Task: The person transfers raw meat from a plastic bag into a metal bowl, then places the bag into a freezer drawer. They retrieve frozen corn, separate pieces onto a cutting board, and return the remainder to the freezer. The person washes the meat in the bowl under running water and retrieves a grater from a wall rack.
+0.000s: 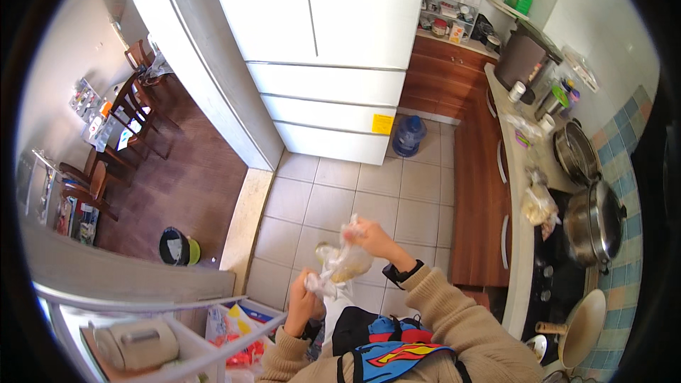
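Before my body, above the tiled floor, a translucent plastic bag (348, 266) with pale yellowish contents hangs between my two hands. My left hand (304, 298) is closed on one gathered end of the bag, at the lower left. Higher and to the right, my right hand (371, 239) pinches another part of the thin plastic. The contents cannot be made out through the film. Close to my left forearm is a pulled-out, white-framed drawer (250, 330) with colourful packages inside.
A counter (505, 170) runs along the right, with a plastic bag of food (537, 205), a lidded steel pot (593, 223) and a frying pan (582, 330). A white refrigerator (330, 85) stands ahead, a blue water jug (409, 135) beside it. A doorway opens on the left.
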Tool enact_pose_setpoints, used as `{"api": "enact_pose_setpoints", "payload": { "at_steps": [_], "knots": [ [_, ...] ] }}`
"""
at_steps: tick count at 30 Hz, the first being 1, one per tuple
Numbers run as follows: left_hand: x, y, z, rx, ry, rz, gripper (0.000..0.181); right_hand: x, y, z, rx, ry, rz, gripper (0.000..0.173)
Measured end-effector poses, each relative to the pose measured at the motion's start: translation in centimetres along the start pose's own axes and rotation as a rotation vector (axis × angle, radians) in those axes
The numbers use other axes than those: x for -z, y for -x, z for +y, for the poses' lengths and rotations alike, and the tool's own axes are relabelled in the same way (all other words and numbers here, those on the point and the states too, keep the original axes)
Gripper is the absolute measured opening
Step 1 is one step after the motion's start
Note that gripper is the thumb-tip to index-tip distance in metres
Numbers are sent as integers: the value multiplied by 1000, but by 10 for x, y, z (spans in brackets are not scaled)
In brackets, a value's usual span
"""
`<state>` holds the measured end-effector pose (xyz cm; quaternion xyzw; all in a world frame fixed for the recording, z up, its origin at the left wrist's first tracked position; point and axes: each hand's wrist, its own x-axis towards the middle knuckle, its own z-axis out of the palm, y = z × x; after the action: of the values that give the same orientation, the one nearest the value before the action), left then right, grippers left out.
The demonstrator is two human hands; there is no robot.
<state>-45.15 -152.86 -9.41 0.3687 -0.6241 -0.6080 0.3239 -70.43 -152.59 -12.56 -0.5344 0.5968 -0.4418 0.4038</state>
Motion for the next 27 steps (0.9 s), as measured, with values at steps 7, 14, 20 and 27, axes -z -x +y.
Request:
{"api": "enact_pose_setpoints", "payload": {
  "at_steps": [7, 14, 20, 27],
  "knots": [
    [64, -237, -96, -54, -524, -225, 20, -11, -219, 18, -91, -159, -358, 35],
    [137, -369, -106, 534, -51, 99, 31, 89, -466, 199, -296, 121, 433, 32],
    [145, -445, -106, 469, 780, 228, 55, 120, -592, 323, -98, 657, 645, 36],
    [124, -486, -108, 561, 978, 336, 60, 114, -605, 318, -92, 644, 791, 32]
  ]
}}
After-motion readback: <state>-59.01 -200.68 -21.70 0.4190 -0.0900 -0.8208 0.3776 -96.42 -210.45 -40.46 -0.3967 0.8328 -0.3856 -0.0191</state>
